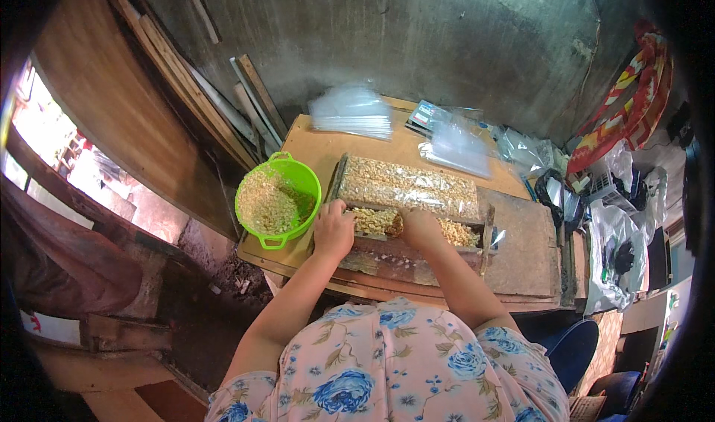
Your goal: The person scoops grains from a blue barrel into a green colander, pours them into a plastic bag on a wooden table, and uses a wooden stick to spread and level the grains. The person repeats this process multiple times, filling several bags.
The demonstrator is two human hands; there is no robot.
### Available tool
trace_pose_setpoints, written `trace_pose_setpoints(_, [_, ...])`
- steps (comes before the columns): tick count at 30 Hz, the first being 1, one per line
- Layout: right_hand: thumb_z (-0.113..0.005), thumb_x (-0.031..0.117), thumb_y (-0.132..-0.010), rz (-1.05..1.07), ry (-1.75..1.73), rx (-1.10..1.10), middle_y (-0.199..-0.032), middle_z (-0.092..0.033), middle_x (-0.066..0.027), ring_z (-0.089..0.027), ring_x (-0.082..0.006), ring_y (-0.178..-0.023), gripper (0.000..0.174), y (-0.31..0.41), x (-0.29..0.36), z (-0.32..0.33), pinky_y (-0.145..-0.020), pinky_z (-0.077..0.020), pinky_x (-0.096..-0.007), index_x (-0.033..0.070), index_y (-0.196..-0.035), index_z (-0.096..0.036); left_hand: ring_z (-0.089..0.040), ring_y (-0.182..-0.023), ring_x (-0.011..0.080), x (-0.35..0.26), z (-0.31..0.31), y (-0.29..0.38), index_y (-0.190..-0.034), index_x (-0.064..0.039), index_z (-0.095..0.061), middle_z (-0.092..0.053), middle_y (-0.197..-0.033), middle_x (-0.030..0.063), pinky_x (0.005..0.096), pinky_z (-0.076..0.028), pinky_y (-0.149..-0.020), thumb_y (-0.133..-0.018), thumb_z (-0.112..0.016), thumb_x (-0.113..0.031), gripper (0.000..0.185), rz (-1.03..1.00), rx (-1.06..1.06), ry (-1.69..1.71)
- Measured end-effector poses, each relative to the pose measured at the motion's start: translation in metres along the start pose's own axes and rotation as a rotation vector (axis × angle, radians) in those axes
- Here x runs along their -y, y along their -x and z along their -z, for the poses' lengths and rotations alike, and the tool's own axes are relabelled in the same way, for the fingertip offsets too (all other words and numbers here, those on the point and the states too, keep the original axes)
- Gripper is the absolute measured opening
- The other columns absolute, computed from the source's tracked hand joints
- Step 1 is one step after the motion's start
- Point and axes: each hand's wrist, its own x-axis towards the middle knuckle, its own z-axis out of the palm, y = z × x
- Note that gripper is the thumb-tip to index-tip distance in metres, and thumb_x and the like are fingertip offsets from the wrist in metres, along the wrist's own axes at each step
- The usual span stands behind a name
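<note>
Pale, crumbly soybean-like pieces fill a long, narrow wooden mould in front of me. My left hand rests at the mould's left end, its fingers bent over the edge. Farther right, my right hand reaches down onto the pieces; its fingertips are hidden, so whether it holds any cannot be seen. Just beyond the mould lie long slabs of the same pieces in clear plastic, side by side. To the left of my left hand stands a bright green plastic colander-like basin, partly filled with loose pieces.
Stacks of clear plastic bags lie at the table's back. Near them is a flat device like a digital scale. A wooden board covers the right side. Plastic bags crowd the right edge; wooden planks lean against the wall.
</note>
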Motion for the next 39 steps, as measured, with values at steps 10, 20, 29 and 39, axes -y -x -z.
trace_pose_setpoints(10, [-0.059, 0.000, -0.072, 0.370, -0.250, -0.162, -0.093, -0.060, -0.0225, -0.059, -0.0402, -0.088, 0.026, -0.042, 0.032, -0.043, -0.077, -0.0480, -0.0446, 0.000, -0.099, -0.060, -0.053, -0.103, 0.0364, 0.022, -0.020, 0.007, -0.107, -0.003, -0.057, -0.054, -0.111, 0.0179, 0.0429, -0.045, -0.087, -0.080, -0.063, -0.009, 0.028, 0.323, 0.037, 0.283])
trace_pose_setpoints(20, [-0.058, 0.000, -0.070, 0.457, -0.469, -0.203, -0.094, -0.062, -0.0195, -0.060, -0.0372, -0.089, 0.028, -0.069, 0.049, -0.055, -0.079, -0.0493, -0.0401, 0.003, -0.097, -0.065, -0.053, -0.101, 0.0362, 0.025, -0.028, 0.011, -0.103, 0.000, -0.055, -0.056, -0.103, 0.0180, 0.0421, -0.043, -0.087, -0.072, -0.061, 0.003, 0.032, 0.341, -0.082, 0.309])
trace_pose_setpoints(29, [-0.057, 0.004, -0.071, 0.597, -0.214, -0.195, -0.092, -0.062, -0.0145, -0.061, -0.0342, -0.089, 0.021, -0.077, 0.058, -0.054, -0.079, -0.0499, -0.0400, 0.005, -0.090, -0.067, -0.055, -0.095, 0.0375, 0.029, -0.030, 0.017, -0.102, 0.001, -0.056, -0.056, -0.102, 0.0194, 0.0425, -0.045, -0.082, -0.071, -0.053, 0.006, 0.032, 0.307, -0.149, 0.379])
trace_pose_setpoints(39, [-0.060, 0.016, -0.074, 0.710, -0.211, -0.231, -0.096, -0.061, -0.0086, -0.059, -0.0280, -0.095, 0.019, -0.043, 0.070, -0.053, -0.083, -0.0494, -0.0375, 0.009, -0.090, -0.068, -0.054, -0.096, 0.0355, 0.027, -0.019, 0.023, -0.104, 0.000, -0.055, -0.055, -0.103, 0.0180, 0.0410, -0.046, -0.085, -0.069, -0.052, 0.000, 0.035, 0.376, -0.092, 0.515])
